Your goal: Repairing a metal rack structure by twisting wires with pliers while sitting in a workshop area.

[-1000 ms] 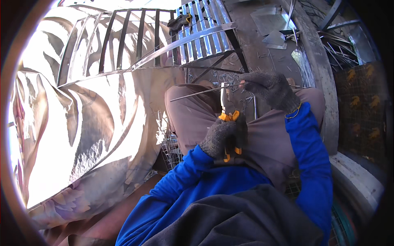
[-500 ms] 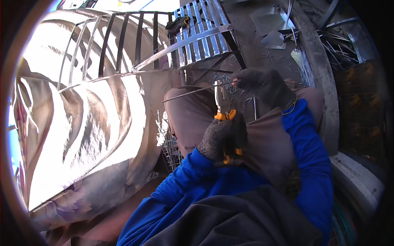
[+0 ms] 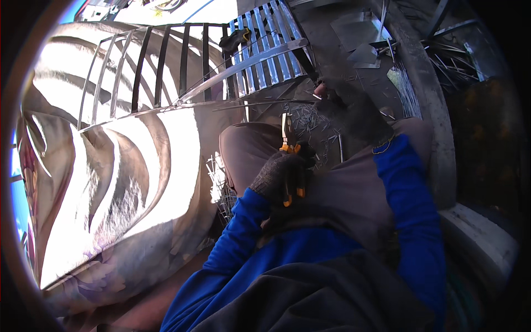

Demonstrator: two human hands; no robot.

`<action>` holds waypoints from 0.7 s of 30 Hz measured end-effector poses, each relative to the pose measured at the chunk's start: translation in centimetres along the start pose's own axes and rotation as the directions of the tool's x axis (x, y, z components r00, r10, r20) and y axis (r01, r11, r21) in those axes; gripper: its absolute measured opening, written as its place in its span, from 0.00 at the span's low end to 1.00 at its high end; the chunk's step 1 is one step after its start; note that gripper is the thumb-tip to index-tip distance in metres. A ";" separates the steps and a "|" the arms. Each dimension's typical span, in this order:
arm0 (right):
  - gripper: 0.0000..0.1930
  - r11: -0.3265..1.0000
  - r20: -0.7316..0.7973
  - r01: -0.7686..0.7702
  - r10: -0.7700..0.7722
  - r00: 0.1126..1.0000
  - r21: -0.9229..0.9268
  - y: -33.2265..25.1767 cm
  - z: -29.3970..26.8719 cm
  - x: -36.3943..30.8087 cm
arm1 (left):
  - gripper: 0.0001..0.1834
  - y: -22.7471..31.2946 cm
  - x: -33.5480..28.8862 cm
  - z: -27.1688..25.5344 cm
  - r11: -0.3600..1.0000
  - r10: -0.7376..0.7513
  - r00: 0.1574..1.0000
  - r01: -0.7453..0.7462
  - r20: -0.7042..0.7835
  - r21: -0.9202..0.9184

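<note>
Thin, straight grey metal rod (image 3: 251, 104): held raised beyond the knees, its free end pointed left; in the view, a gap is left between it and the pliers' tip.
Right grip (image 3: 357, 113): covered by a dark grey knitted glove and closed on the rod; one fingertip is seen bare, and the fingers are partly blurred.
Steel pliers with yellow-and-black handles (image 3: 287, 133): held upright over the lap, nose pointed away from the body; whether the jaws are parted cannot be told.
Left grip (image 3: 272, 172): gloved alike and wrapped around the pliers' handles.
Brownish-grey trousers (image 3: 359, 191): seen below both grips, with the knees spread.
Dark floor: strewn between the knees with short cut metal pieces (image 3: 307, 119).
Slatted metal frame (image 3: 243, 58): stood ahead, with a dark, yellow-edged item (image 3: 235, 40) laid on it.
Pale patterned cloth (image 3: 127, 243): spread at the left, partly sunlit.
Bundle of thin metal rods (image 3: 406, 91): laid along the concrete kerb (image 3: 428, 88) at the right.
</note>
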State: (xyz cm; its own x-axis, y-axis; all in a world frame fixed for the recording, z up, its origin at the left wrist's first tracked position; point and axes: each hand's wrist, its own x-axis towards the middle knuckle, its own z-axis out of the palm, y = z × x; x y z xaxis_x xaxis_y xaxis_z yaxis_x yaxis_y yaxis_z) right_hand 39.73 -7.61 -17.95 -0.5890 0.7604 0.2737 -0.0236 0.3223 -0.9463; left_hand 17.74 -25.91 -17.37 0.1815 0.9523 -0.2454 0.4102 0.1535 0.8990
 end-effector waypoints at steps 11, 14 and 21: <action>0.18 0.994 0.020 0.063 -0.062 0.998 -0.085 0.0 0.5 -0.3 | 0.12 3.8 1.9 1.2 0.704 -0.393 0.914 0.370 0.102 -0.606; 0.19 0.993 0.098 -0.017 0.028 0.995 -0.116 -0.5 0.2 -0.5 | 0.12 2.9 1.5 1.0 0.728 -0.342 0.928 0.360 0.147 -0.583; 0.29 0.996 0.139 0.035 -0.024 0.990 -0.080 -0.4 0.6 -0.9 | 0.11 4.8 2.0 1.3 0.639 -0.385 0.892 0.443 0.237 -0.629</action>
State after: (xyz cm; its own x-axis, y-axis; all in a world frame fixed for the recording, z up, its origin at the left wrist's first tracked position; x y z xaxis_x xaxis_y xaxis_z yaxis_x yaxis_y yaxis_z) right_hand 39.76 -8.74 -17.96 -0.6946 0.6671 0.2694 0.0205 0.3927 -0.9194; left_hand 21.25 -23.65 -13.99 0.2154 0.7279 -0.6509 -0.2198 0.6856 0.6940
